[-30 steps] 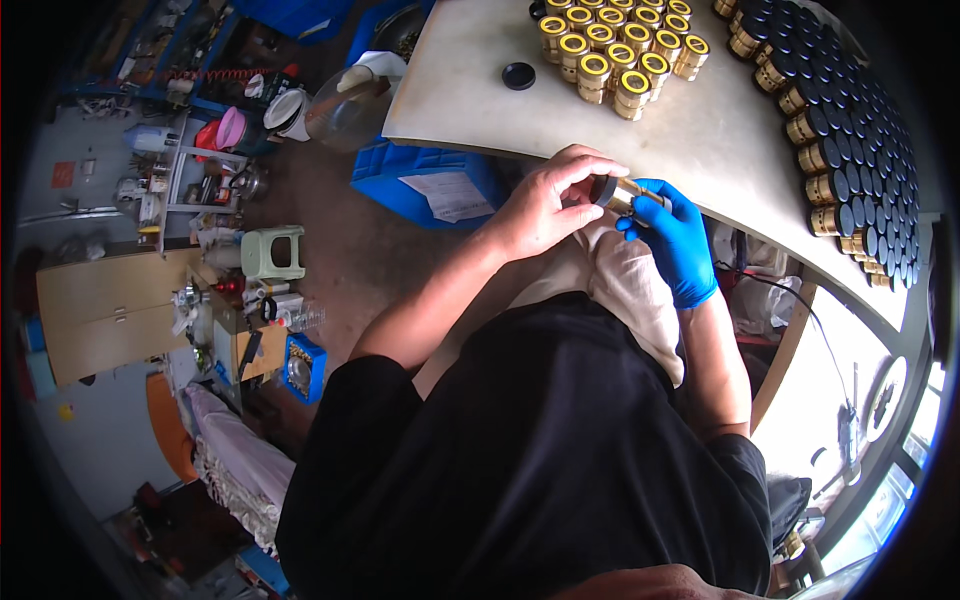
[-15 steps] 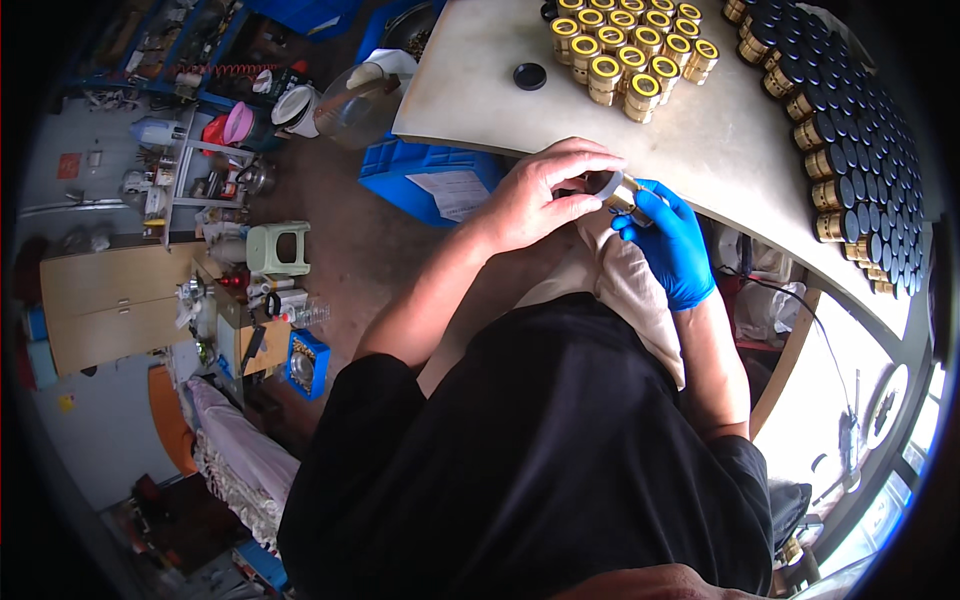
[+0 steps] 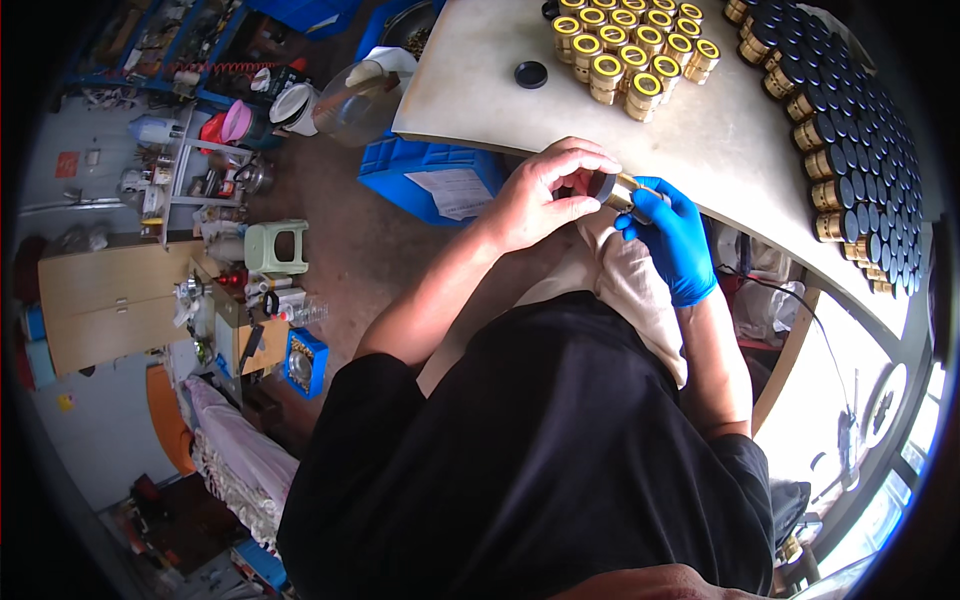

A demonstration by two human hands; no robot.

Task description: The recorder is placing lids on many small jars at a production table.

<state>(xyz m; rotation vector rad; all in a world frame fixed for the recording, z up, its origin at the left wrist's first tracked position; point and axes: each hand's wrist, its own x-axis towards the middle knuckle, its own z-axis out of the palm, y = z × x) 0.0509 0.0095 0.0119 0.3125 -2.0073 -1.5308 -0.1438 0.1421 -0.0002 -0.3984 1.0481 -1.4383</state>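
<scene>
Just off the table's near edge, my two hands meet around one brass cylinder (image 3: pixel 621 195) with a black cap (image 3: pixel 601 187) at its left end. My bare left hand (image 3: pixel 540 200) grips the capped end between thumb and fingers. In its blue glove, my right hand (image 3: pixel 678 245) closes on the brass body from the other side. Whether the cap is fully seated I cannot tell. A loose black cap (image 3: pixel 530 75) lies on the table, left of several brass cylinders (image 3: pixel 606 75) with yellow-ringed tops standing upright in a group.
Rows of black-capped brass cylinders (image 3: pixel 826 162) fill the right side of the pale table (image 3: pixel 470 95). Below its left corner sits a blue crate (image 3: pixel 400 185) with a paper sheet. A green stool (image 3: pixel 277 248) stands on the floor to the left.
The cylinder has turned slightly in my hands: the cap's face looked pale grey before and appears dark now. Both hands stay in nearly the same place.
</scene>
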